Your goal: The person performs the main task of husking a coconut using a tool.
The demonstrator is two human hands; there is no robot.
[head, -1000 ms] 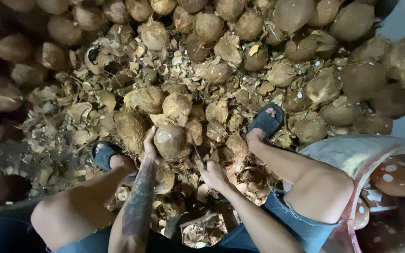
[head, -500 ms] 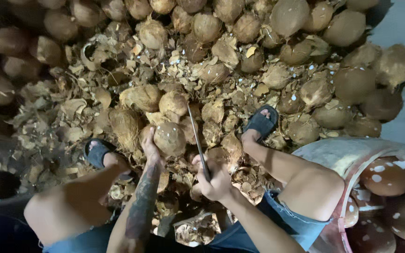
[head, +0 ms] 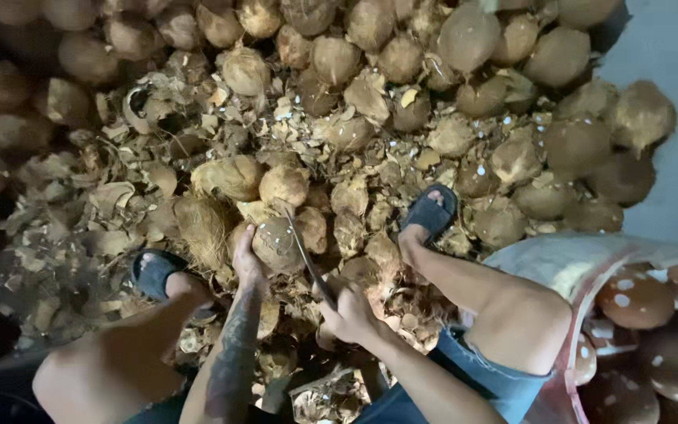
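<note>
just below the centre of the frame the left hand (head: pixel 249 253) clasps a husked coconut (head: pixel 278 243) from its left side, fingers curled over the top, seemingly to steady it against the heap of husk scraps (head: pixel 198 157). the right hand (head: pixel 348 312) is fisted round the handle of a long knife (head: pixel 305 253), whose blade slants up and left against the coconut's right flank. both forearms reach forward between the spread knees, sandalled feet (head: pixel 431 210) planted in the husk, and a sack of peeled coconuts (head: pixel 637 298) sits at the lower right.

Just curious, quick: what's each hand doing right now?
Left hand: closed on a husked coconut.
Right hand: closed on a long knife.
</note>
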